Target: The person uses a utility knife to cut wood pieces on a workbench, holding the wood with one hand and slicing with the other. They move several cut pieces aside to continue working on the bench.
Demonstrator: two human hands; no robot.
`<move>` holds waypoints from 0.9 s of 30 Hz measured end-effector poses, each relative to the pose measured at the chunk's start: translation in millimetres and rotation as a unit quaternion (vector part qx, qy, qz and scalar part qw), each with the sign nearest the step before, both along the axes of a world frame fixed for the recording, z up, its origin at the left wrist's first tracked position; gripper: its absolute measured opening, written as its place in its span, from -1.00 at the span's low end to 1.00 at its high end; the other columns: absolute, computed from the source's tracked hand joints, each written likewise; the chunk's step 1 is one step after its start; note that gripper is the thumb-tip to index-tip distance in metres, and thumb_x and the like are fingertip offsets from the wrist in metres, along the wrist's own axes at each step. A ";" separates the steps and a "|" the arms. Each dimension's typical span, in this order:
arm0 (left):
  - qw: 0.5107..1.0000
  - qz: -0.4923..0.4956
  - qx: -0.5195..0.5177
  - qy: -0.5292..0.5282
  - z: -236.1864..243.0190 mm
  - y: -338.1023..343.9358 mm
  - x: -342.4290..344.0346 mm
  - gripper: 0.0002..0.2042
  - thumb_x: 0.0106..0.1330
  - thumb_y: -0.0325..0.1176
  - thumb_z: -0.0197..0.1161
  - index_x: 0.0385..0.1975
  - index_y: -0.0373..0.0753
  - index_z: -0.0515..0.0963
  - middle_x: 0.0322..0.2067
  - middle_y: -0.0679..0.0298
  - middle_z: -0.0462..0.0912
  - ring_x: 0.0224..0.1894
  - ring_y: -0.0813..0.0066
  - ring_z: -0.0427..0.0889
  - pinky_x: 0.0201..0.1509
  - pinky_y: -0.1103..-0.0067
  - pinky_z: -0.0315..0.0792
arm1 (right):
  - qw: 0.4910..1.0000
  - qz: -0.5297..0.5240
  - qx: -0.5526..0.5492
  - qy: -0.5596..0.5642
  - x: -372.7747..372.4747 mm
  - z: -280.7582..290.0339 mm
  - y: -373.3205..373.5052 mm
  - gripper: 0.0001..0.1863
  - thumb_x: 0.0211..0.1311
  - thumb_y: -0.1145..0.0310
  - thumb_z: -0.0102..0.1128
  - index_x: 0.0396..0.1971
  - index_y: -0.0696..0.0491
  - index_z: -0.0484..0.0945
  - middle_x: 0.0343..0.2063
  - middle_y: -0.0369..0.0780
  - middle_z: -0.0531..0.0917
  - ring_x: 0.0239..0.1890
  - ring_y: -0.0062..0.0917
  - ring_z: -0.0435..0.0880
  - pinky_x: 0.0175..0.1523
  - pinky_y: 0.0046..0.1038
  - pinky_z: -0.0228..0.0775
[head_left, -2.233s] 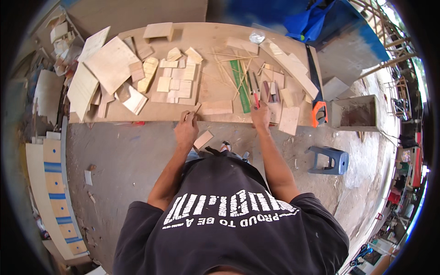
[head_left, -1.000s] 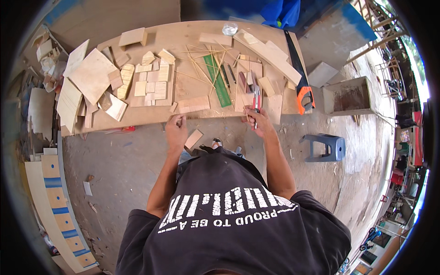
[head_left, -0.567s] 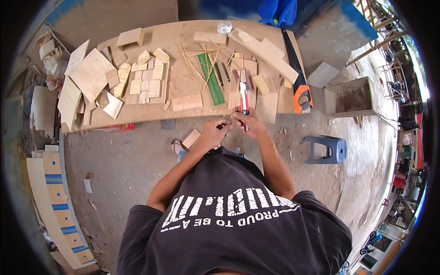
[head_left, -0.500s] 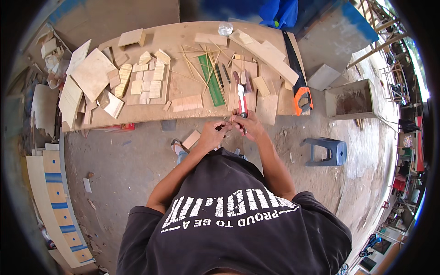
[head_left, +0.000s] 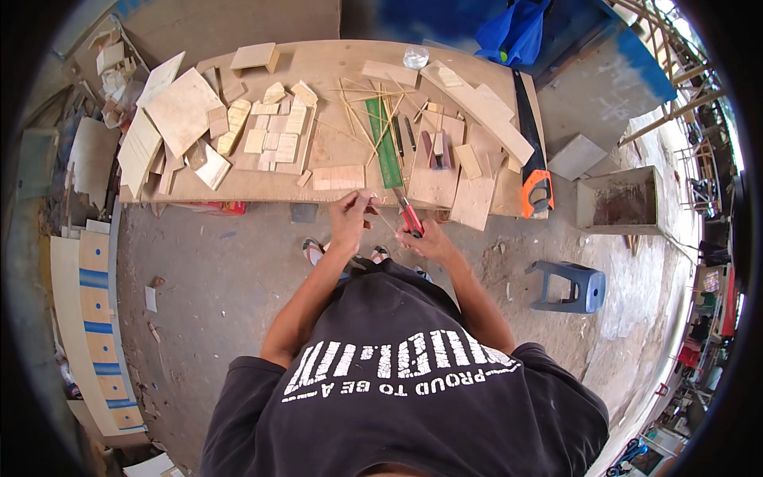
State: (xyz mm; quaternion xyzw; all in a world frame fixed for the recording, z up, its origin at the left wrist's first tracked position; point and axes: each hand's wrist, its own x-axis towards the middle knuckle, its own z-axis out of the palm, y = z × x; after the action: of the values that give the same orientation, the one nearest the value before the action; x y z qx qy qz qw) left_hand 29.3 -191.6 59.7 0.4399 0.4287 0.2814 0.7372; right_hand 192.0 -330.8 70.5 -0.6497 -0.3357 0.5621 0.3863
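My left hand is closed in a pinch at the table's front edge, holding one end of a thin wooden stick. The stick slants down toward my right hand, which is wrapped round a red box cutter. The cutter's blade points up and to the left, near the lower end of a green ruler. Whether my right fingers also touch the stick is too small to tell. More thin sticks lie scattered across and beside the ruler.
On the wooden table lie wood blocks, thin boards, a long plank and an orange-handled saw. Two dark pens rest beside the ruler. A blue stool stands on the floor to the right.
My hands have drawn apart, the left moving left and the right lower. The box cutter has tilted from upright to the left, and the stick now shows between my hands. The view has shifted slightly.
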 end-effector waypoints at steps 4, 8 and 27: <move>0.996 0.056 -0.067 -0.020 -8.1 -5.9 -10.7 -0.76 0.38 -0.22 0.31 -0.10 -0.23 0.64 -0.26 0.28 0.75 -0.35 0.56 0.70 -0.53 0.69 0.42 | 0.999 -0.043 0.001 0.028 -3.4 -5.3 -11.8 -0.81 0.29 0.30 0.33 -0.34 0.12 0.63 -0.56 -0.40 0.60 -0.58 -0.80 0.44 -0.47 -0.62 0.27; 0.992 0.078 -0.101 -0.010 -19.3 -8.1 -17.6 -0.76 0.38 -0.21 0.33 -0.08 -0.19 0.64 -0.24 0.29 0.74 -0.30 0.52 0.74 -0.50 0.67 0.42 | 0.979 -0.193 -0.001 0.059 -4.4 -30.1 -21.0 -0.84 0.31 0.32 0.31 -0.37 0.09 0.58 -0.60 -0.40 0.54 -0.66 -0.79 0.39 -0.60 -0.63 0.16; 0.542 -0.337 0.709 0.301 -63.8 25.6 43.8 -0.77 0.36 -0.25 0.17 -0.09 -0.20 0.55 0.04 0.34 0.45 0.12 0.31 0.43 -0.01 0.29 0.53 | 0.886 -0.455 0.081 0.032 47.6 -8.7 -59.0 -0.69 0.37 0.30 0.25 -0.59 0.05 0.49 -0.75 -0.40 0.42 -0.78 -0.75 0.30 -0.69 -0.63 0.03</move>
State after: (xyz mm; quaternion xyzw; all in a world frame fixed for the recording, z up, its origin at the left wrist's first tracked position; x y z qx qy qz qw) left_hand 73.1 -166.0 -4.1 0.9901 0.1060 0.0753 0.0535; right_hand 239.6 -389.7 61.8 -0.6795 -0.0348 0.3160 0.6612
